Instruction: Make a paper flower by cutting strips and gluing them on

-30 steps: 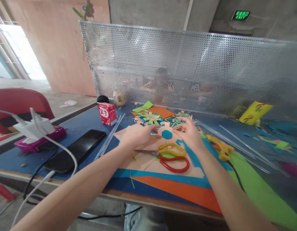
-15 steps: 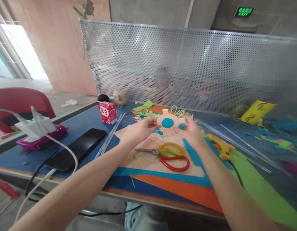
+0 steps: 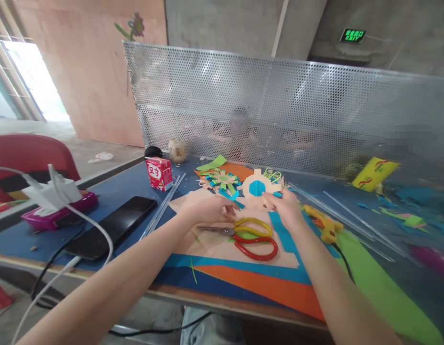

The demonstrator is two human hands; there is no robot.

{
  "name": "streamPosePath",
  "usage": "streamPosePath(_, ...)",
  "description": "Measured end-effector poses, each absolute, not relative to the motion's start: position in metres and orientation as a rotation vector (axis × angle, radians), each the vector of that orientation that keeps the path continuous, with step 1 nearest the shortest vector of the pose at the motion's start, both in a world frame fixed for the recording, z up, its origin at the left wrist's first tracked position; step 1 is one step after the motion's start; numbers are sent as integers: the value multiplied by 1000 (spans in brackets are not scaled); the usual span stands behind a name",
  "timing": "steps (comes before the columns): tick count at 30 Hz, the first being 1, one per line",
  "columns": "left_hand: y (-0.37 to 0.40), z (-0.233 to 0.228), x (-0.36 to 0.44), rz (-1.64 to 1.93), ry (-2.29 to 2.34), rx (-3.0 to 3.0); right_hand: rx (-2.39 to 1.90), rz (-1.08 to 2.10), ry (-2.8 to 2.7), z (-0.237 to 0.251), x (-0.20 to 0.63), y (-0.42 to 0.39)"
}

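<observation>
Paper flower [image 3: 257, 188], tan petals with a blue round middle, is pinched at its near edge by the right hand [image 3: 287, 209], so it's tilted up off the surface with its face toward the camera. My guess is it's held by the rim like that so the blue centre stays in view and doesn't get squashed.

The left hand [image 3: 207, 211] sits just left of it, low over the tan sheet [image 3: 222, 242], fingers curled loosely with the tips pointing at the flower. I can't see anything in that hand, and I can't tell if the fingertips actually touch the paper or just hover.

Right under both hands are the scissors [image 3: 252, 235], shut, with one yellow loop and one red loop, blades pointing left. They're lying on the tan sheet, handy for either hand. A second flower [image 3: 222, 179] in green, blue and tan lies flat just beyond the left hand, next to an orange sheet [image 3: 239, 168].

To the right, a yellow glue gun [image 3: 324, 225] rests on the surface with its cord trailing toward the near edge. Far left there's a red carton [image 3: 159, 173], some clear sticks [image 3: 164, 206] and a dark phone [image 3: 112, 232] parked out of the way. A perforated metal screen [image 3: 279, 115] closes off the far side.
</observation>
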State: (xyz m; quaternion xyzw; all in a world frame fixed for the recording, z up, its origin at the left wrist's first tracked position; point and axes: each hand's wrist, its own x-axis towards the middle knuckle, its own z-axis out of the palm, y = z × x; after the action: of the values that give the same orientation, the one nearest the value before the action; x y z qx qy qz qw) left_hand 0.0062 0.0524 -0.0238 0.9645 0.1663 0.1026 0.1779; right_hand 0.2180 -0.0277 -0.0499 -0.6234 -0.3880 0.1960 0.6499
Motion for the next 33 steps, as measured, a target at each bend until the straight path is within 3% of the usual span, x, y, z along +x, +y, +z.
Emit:
streamPosePath(12, 60, -36, 5, 734, 1105, 2390, -1202, 810, -698, -41, 198, -34)
streamPosePath(19, 56, -42, -1, 978, 947, 2040, -1143, 953, -602, -40, 188, -38)
streamPosePath(33, 53, -48, 12, 896, 776, 1415, -1084, 1110, -577, -43, 180, -37)
